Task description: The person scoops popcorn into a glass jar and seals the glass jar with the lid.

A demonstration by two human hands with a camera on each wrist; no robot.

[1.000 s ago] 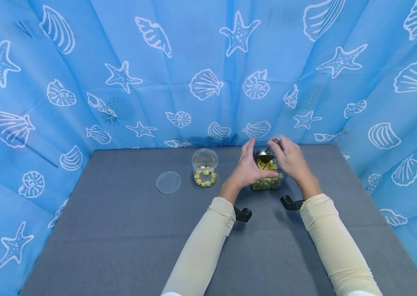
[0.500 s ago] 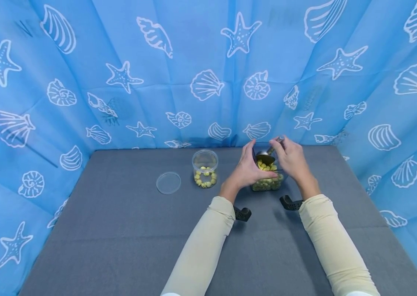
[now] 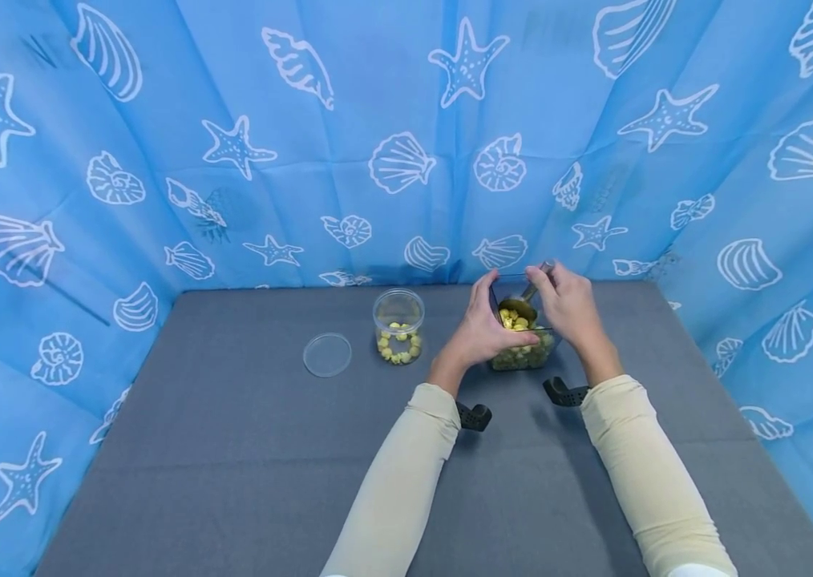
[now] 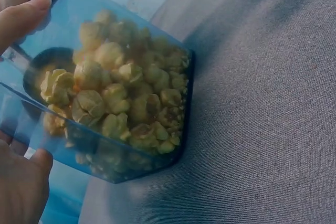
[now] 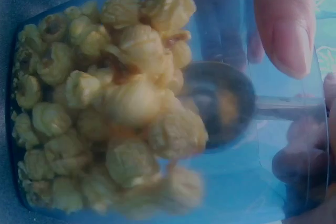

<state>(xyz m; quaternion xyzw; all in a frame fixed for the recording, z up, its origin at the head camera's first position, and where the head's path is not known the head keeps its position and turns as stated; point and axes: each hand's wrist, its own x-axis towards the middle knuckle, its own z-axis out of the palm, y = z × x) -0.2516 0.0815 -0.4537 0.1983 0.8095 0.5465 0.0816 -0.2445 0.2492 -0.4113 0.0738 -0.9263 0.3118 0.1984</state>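
Inside clear box (image 5: 231,182), yellow popcorn (image 5: 134,100), metal scoop (image 3: 519,308)

Grey table (image 3: 248,473), clear lid (image 3: 328,355), round jar (image 3: 399,330), square popcorn container (image 3: 522,358).

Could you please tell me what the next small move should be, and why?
I would probably have the right hand push the spoon a little deeper, since its scooping end is only at the top of the popcorn inside the clear box, which the left hand grips.
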